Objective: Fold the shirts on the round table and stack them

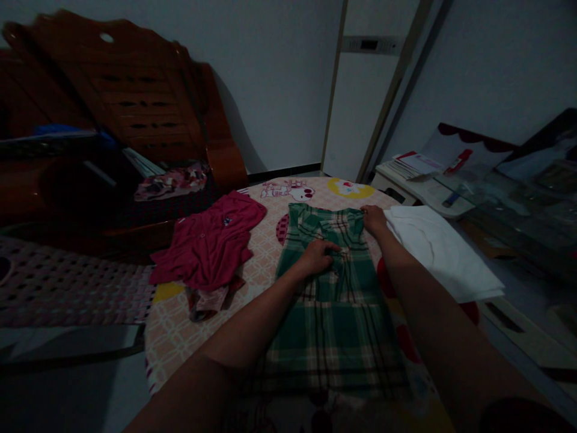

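Observation:
A green plaid shirt (pixel 342 331) lies spread lengthwise on the round table, its collar end away from me. My left hand (pixel 318 257) rests on the upper middle of the shirt, index finger stretched out and the other fingers loosely bent. At the shirt's far right corner, my right hand (pixel 373 218) is closed on the edge of the cloth; its fingertips are partly hidden. White folded cloth (pixel 439 249) lies just right of my right forearm. To the left is a crumpled dark pink shirt (pixel 216 240), with a patterned piece of fabric (pixel 210 300) partly under it.
A patterned cloth (pixel 180 343) covers the table. A carved wooden chair (pixel 130 102) holding clothing and other items stands back left, beside a woven seat (pixel 81 285). A white cabinet-like unit (pixel 360 102) stands behind. On the right are papers (pixel 417 163) and a glass shelf (pixel 505 204).

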### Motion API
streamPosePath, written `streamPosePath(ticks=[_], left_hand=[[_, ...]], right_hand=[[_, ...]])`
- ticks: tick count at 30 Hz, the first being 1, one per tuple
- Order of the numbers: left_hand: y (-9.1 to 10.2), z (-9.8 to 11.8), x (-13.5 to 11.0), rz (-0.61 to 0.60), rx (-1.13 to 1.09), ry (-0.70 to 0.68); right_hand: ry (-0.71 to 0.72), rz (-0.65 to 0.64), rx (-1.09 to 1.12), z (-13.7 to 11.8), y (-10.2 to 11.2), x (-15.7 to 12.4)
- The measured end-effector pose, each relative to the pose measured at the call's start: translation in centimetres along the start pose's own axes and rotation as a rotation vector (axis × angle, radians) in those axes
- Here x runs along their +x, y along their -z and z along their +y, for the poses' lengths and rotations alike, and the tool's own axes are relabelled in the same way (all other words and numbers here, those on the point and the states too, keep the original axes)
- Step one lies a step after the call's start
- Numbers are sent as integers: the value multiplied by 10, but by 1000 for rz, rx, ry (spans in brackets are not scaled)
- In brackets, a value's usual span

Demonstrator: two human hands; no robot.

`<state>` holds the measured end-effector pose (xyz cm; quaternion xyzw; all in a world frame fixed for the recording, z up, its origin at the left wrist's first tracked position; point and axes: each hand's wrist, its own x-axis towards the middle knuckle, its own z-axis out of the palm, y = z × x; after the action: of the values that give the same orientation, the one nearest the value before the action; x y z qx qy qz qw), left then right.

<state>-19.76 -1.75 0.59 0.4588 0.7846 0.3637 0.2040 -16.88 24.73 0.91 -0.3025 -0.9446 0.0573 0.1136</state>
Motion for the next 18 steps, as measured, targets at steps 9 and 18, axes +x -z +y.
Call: streamPosePath(ticks=[9,18], left_hand=[[0,-1,-1,9,-21,-1],[-2,-2,0,2,-34,32]], right_hand=[[-178,-47,-75,-24,2,-3],[-98,6,-178,-26,4,-18]])
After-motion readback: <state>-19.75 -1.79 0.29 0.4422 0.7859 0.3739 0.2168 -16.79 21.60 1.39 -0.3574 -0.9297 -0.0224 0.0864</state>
